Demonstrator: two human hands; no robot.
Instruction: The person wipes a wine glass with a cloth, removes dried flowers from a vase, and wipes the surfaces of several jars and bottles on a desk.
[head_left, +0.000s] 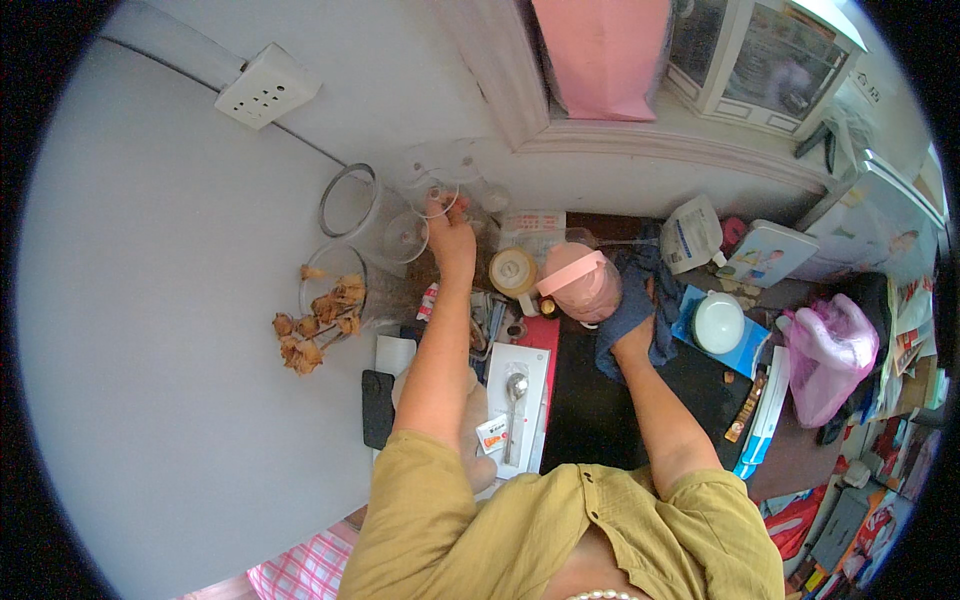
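My left hand (453, 244) reaches to the back corner, its fingers closed around a clear stemmed glass (444, 213) whose round foot shows over them. Beside it stands another clear glass (406, 237); more glassware behind is hard to make out. My right hand (636, 337) is partly wrapped in a dark blue cloth (616, 346) and grips it. Touching or very near the cloth is a pink lidded cup (576, 289) with a strap handle. Behind that cup, a clear glass (581, 237) appears to lie on its side, its stem pointing right.
Dried roses (319, 322) stand in a glass vase at left. A spoon (514, 409) lies on a white box (529, 360). A round-topped jar (513, 271), a white pouch (691, 234), a white bowl (718, 322) and a pink plastic bag (832, 356) crowd the dark tabletop (592, 420).
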